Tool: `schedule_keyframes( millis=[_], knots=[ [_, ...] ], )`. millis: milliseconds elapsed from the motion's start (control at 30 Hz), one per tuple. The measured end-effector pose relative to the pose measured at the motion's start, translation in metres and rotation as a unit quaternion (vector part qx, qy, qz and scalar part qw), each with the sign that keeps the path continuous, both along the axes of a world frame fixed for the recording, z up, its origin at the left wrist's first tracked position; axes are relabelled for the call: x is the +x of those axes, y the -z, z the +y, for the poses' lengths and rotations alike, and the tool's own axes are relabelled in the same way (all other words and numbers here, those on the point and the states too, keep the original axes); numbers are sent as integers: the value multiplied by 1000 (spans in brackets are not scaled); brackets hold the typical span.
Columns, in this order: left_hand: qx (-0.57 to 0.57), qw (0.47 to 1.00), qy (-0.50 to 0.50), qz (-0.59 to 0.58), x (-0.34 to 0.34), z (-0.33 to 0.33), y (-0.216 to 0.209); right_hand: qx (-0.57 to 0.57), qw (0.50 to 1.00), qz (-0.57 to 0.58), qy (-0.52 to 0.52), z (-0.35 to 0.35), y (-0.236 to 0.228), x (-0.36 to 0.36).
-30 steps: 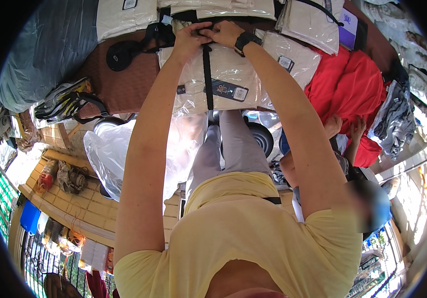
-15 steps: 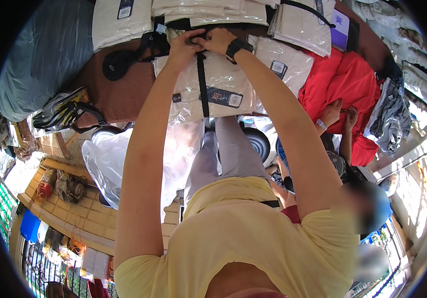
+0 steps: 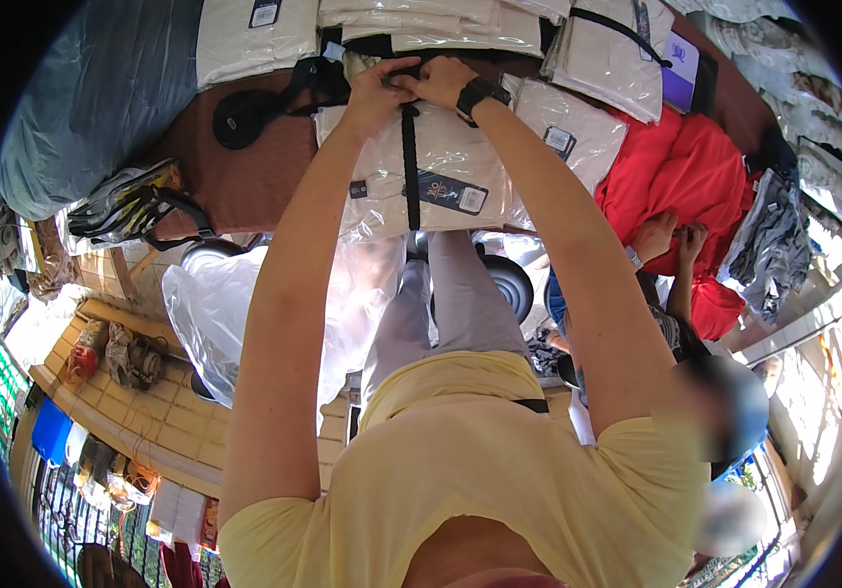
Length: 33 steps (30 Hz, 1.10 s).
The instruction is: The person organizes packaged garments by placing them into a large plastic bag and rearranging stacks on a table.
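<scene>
A clear-wrapped packet of folded cream cloth (image 3: 460,157) lies at the near edge of the table in front of me. A black strap (image 3: 410,186) runs over it from front to back. At its far side, my left hand (image 3: 379,96) is closed with bent fingers on the strap. My right hand (image 3: 440,82), with a black watch on the wrist, meets it there, fingers pinched on the same strap. The fingertips touch or nearly touch, and they hide the strap's end. A dark printed tag (image 3: 445,192) shows under the plastic.
More wrapped cream packets (image 3: 256,44) line the far side. A flat black disc (image 3: 237,120) with a band lies on the brown tabletop (image 3: 210,186). To the right, another person's hands (image 3: 654,238) work at red cloth (image 3: 671,176). A large grey plastic-covered bundle (image 3: 97,108) stands left.
My whole view has shifted slightly, so the table's things sit a little further right. Both hands stay together at the strap with only small finger movement.
</scene>
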State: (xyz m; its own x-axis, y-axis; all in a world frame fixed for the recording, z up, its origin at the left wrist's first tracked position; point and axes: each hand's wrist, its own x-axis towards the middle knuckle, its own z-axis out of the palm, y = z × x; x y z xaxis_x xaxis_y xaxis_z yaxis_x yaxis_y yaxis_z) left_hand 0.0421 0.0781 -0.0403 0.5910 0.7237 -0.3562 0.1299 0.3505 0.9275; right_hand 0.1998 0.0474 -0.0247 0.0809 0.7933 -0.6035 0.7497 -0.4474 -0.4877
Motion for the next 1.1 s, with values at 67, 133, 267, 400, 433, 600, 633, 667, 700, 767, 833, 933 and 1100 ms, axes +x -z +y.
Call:
schedule_keyframes(
  millis=[67,133,267,400,433,600,633,667,700,767,833,933,1100],
  knots=[
    [-14,1000,-5,-14,3,-1,-2,18,1000,-8,8,-3,4,1],
    [-13,1000,6,-7,4,-1,-3,26,1000,-6,12,-4,4,3],
    [45,998,14,29,5,-1,-1,4,1000,22,14,-3,-2,4],
    [-51,997,-9,-49,9,-1,0,-16,999,38,9,-1,0,11],
    [-36,999,-5,-38,8,-1,-1,-12,999,40,7,0,-1,8],
    [6,1000,9,11,13,-2,-11,-29,999,4,20,-4,-5,10],
    [7,1000,8,8,10,-3,-9,-27,999,-1,18,-4,-5,7],
    [9,1000,8,4,8,-2,-6,-25,1000,-6,17,-4,-6,5],
    [11,1000,7,0,7,-1,-4,-21,1000,-7,19,-4,-7,3],
    [1,1000,15,-21,6,0,-2,-12,1000,-11,24,-6,-8,3],
    [26,999,25,-7,9,0,-2,-9,1000,-2,16,-7,-9,4],
    [33,999,3,-1,6,1,-7,-23,1000,9,11,-4,-14,12],
    [315,930,27,186,-24,-12,-31,23,998,-54,22,-14,-12,25]
  ],
)
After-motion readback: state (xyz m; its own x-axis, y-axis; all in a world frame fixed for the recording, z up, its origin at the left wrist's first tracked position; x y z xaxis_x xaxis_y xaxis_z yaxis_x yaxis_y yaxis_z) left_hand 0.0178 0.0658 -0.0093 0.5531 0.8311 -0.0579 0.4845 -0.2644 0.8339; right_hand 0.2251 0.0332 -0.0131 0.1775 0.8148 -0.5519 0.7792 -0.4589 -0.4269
